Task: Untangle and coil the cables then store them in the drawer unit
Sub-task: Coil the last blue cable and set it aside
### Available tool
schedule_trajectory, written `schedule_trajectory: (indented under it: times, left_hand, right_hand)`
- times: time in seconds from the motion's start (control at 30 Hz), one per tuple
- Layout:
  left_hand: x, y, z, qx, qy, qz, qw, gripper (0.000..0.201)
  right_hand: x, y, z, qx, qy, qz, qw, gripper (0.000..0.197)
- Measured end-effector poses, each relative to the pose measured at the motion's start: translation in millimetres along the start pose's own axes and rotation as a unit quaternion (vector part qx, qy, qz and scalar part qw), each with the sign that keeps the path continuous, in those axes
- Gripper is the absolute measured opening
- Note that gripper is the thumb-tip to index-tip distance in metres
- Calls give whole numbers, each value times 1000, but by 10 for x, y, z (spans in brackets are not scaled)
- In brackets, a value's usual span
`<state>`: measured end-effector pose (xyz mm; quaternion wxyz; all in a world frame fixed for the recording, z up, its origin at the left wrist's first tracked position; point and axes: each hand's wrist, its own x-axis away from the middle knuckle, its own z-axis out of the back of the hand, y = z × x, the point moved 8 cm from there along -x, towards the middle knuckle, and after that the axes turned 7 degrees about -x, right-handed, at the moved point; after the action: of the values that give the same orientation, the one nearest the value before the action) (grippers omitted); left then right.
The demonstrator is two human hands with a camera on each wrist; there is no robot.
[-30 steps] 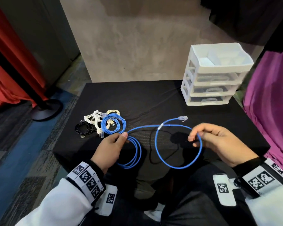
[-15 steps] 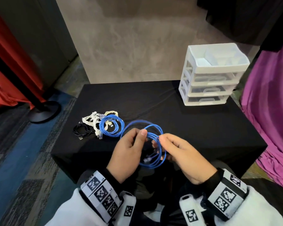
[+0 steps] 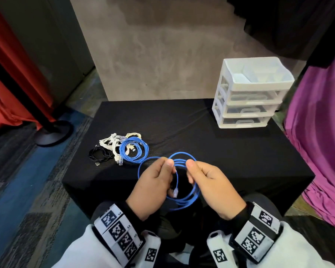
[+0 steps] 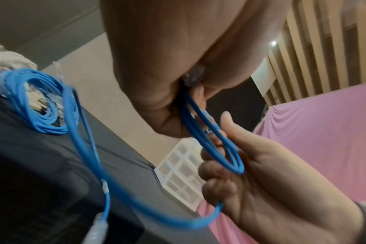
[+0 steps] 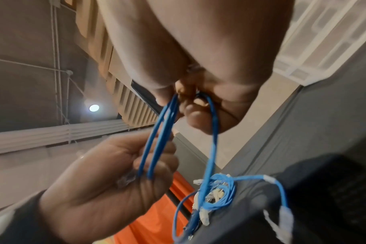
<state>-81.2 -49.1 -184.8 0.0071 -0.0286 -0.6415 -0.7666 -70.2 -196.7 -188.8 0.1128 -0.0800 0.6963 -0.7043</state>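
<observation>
A blue network cable (image 3: 182,154) hangs in several loops over the table's near edge, held between both hands. My left hand (image 3: 163,168) pinches the loops on the left side (image 4: 211,132). My right hand (image 3: 194,171) grips them on the right (image 5: 155,140). One clear plug (image 3: 175,192) dangles inside the loops, and another end (image 4: 96,231) trails low. A coiled blue cable (image 3: 133,149), white cables (image 3: 111,142) and a black cable (image 3: 100,153) lie together on the left of the table. The white drawer unit (image 3: 249,93) stands at the back right with its drawers closed.
The black cloth-covered table (image 3: 230,155) has bare cloth between the cable pile and the drawer unit. A black stand base (image 3: 54,132) and red curtain (image 3: 6,84) are on the left. Purple fabric (image 3: 317,132) hangs at the right.
My hands, apart a second ago with one wide loop between them, have come together. The blue cable is now gathered into several smaller loops held by both.
</observation>
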Motion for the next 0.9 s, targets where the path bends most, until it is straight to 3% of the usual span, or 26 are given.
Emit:
schedule_trajectory:
  times: [0.1,0.23,0.33,0.4,0.43,0.53,0.63,0.73,0.83,0.9]
  left_hand:
    - [-60,-66,279,-4,89,12,996,33]
    - [-112,-106,596,17,172,22,985,33]
    - [-114,-147,743,51,219,38,974,32]
    - [-106,-187,729,92,220,56,969,32]
    - [-98,-205,689,116,214,65,968,32]
    - [-72,-287,481,198,171,109,959,32]
    - [-36,-354,245,255,135,157,945,33]
    - [-37,-366,159,281,131,186,932,33]
    - [-64,-342,115,365,111,213,900,31]
    - [-74,-316,113,375,106,211,896,31]
  right_hand:
    - [11,8,88,8,-31,19,999,15]
    - [50,167,243,-42,-54,1,998,22]
    - [105,373,281,42,-94,-50,993,13]
    - [141,469,279,92,-97,-64,989,17]
    - [139,488,289,67,-74,-70,993,17]
    - [95,420,295,-108,23,-63,992,13]
    - [17,267,250,-201,70,-31,977,13]
    - [-20,174,126,-256,69,-26,964,13]
    - [23,232,-1,-301,60,-55,950,14]
    - [77,294,-65,-293,50,-71,952,15]
